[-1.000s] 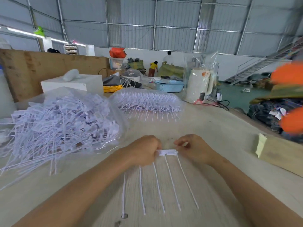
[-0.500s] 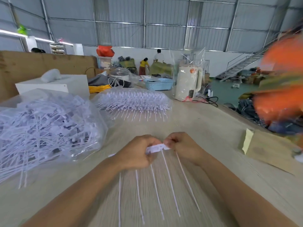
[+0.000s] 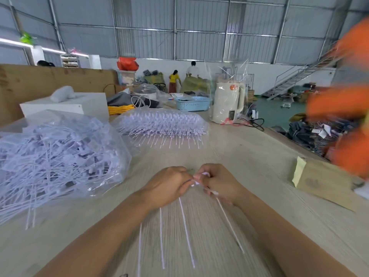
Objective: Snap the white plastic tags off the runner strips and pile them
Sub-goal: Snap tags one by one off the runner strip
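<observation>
Both hands pinch the runner strip (image 3: pixel 196 181) near the table's (image 3: pixel 249 156) middle: left hand (image 3: pixel 169 185), right hand (image 3: pixel 219 185). The thin white tags (image 3: pixel 186 230) look light and bendy; hold them at the top.

White plastic tags (image 3: pixel 185 226) on a matt wood-grain table (image 3: pixel 249 156) — glossy clear plastic bags (image 3: pixel 83 126) behind.

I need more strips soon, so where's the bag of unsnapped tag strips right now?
In the head view, the bag of tag strips lies on the table's far centre, between the loose tag pile on the left and the white kettle.
</observation>
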